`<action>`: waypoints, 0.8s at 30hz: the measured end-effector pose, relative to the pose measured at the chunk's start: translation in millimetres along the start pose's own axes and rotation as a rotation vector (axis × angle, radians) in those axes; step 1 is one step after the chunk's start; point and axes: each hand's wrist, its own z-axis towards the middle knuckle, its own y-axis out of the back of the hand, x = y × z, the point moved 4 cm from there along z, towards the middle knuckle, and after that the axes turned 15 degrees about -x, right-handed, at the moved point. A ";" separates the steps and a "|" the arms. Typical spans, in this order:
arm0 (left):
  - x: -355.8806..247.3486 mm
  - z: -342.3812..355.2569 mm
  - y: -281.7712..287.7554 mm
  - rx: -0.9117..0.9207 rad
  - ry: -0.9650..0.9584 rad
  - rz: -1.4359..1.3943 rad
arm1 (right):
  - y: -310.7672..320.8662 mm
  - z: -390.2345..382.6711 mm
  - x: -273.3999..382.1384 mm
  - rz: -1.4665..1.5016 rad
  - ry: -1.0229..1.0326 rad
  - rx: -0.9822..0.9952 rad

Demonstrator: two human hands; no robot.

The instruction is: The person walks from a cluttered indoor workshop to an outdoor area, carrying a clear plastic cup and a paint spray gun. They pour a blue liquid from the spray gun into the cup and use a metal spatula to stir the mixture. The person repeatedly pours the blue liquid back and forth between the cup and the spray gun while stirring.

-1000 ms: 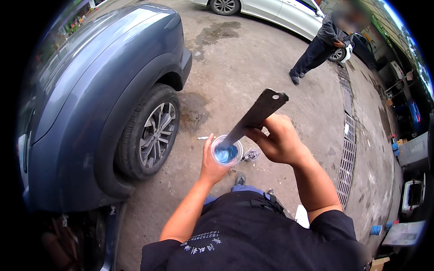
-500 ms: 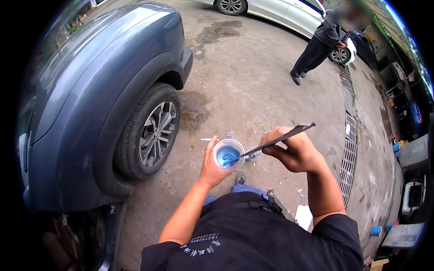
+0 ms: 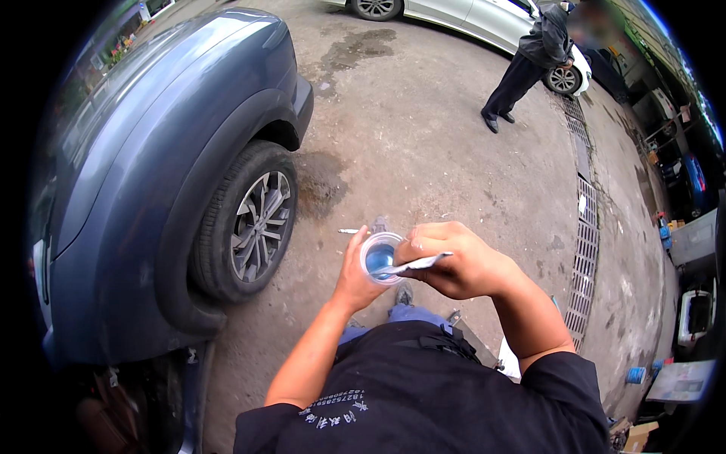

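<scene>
My left hand (image 3: 356,277) is wrapped round a clear plastic cup (image 3: 369,248), held upright in front of my body. Blue liquid (image 3: 380,258), like paint, lies inside it. My right hand (image 3: 446,256) is closed on a thin flat stirring stick (image 3: 423,263), just right of the cup. The stick slants down over the rim, and its lower end reaches into the cup. My right fingers are close to the cup's rim; whether they touch it I cannot tell.
A grey-blue car (image 3: 181,151) with its front wheel (image 3: 261,227) stands close on my left. A person (image 3: 522,68) stands far right, by a white car (image 3: 454,23). A drain grate (image 3: 584,257) runs along the right. White paper (image 3: 508,362) lies by my right side.
My right hand has moved left and closer to the cup, and the stick has turned and now shows its pale flat side. My left hand still holds the cup in nearly the same place.
</scene>
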 end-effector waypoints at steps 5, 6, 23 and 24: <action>3.4 -1.8 1.9 0.012 -0.037 0.034 | 52.3 -14.9 -26.8 -0.025 -0.251 -0.249; 2.8 -2.1 -1.4 0.001 0.016 -0.019 | 43.8 -6.5 -21.3 -0.076 -0.157 -0.253; 14.3 -4.6 2.1 0.194 0.176 -0.085 | 43.6 -34.0 -40.7 0.056 -0.354 -0.383; 12.8 -4.3 -0.9 0.201 0.185 -0.108 | 38.5 -23.5 -37.0 0.001 -0.336 -0.391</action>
